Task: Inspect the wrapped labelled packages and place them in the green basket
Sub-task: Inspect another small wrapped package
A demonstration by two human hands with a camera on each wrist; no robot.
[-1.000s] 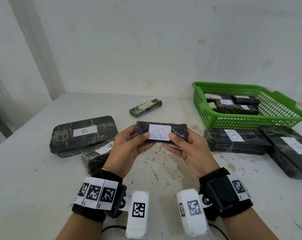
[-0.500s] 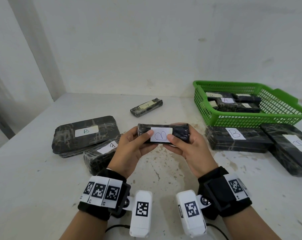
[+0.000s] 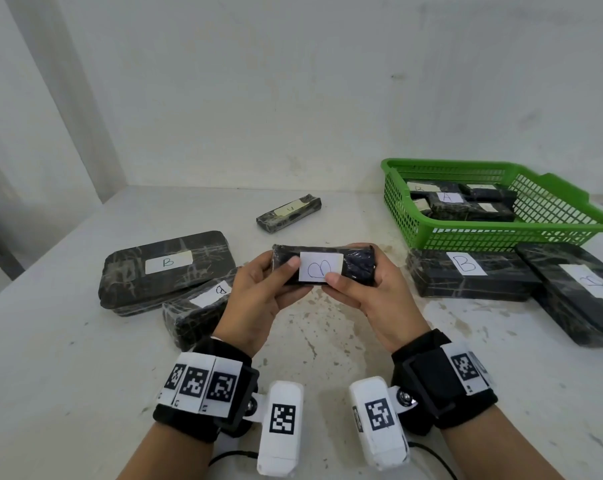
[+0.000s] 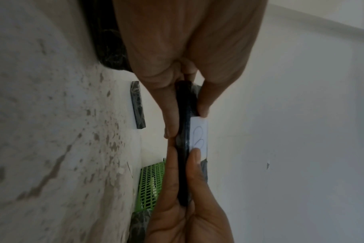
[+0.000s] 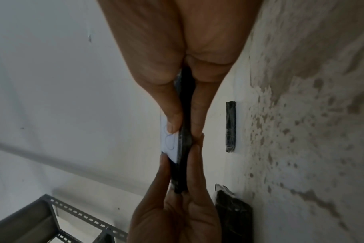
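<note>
We're mid-inspection: left hand (image 3: 258, 299) and right hand (image 3: 372, 296) have fingers pinched on the ends of the wrapped package (image 3: 357, 268), label up, above the desk (image 3: 85, 375). Next: carry it right into the green basket (image 3: 431, 233), clearing the rim.

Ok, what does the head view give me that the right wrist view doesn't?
Only the head view shows the green basket with packages inside and the two B-labelled packages in front of it. Only the right wrist view shows a grey metal rack. Both show the held package gripped by the left hand and the right hand, and the small package lying beyond.
</note>
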